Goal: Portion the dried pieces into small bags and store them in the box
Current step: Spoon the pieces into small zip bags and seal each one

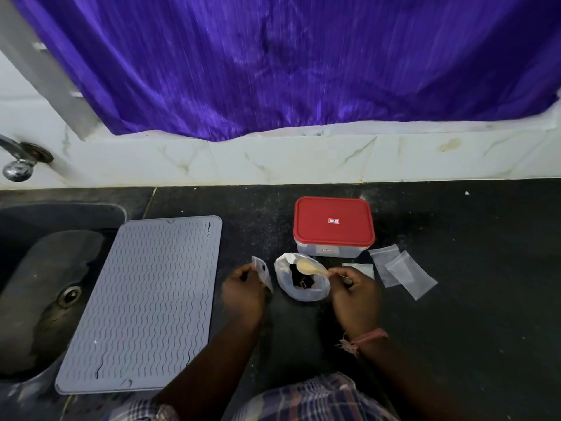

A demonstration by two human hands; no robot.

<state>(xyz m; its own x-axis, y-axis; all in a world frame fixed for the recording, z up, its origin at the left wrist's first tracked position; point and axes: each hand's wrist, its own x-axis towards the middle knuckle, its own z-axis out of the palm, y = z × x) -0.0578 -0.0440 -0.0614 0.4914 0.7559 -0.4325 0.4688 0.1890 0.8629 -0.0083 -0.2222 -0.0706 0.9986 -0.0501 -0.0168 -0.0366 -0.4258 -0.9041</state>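
At frame centre, the left hand (243,288) pinches a small bag (261,272); the right hand's (353,291) fingers grip a spoon (309,267) over the dried pieces (300,276). The lidded box (333,227) stands just behind.

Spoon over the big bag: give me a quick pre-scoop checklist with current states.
1. Spoon held in the right hand, bowl over the big bag: ok.
2. Big bag mouth open, dark pieces visible inside: ok.
3. Small bag held in the left hand beside the big bag: ok.
4. Small bag mouth open enough to fill: cannot tell.
5. Spare bags lying to the right of the big bag: ok.
6. Box ready to receive bags: not ok, red lid still on.
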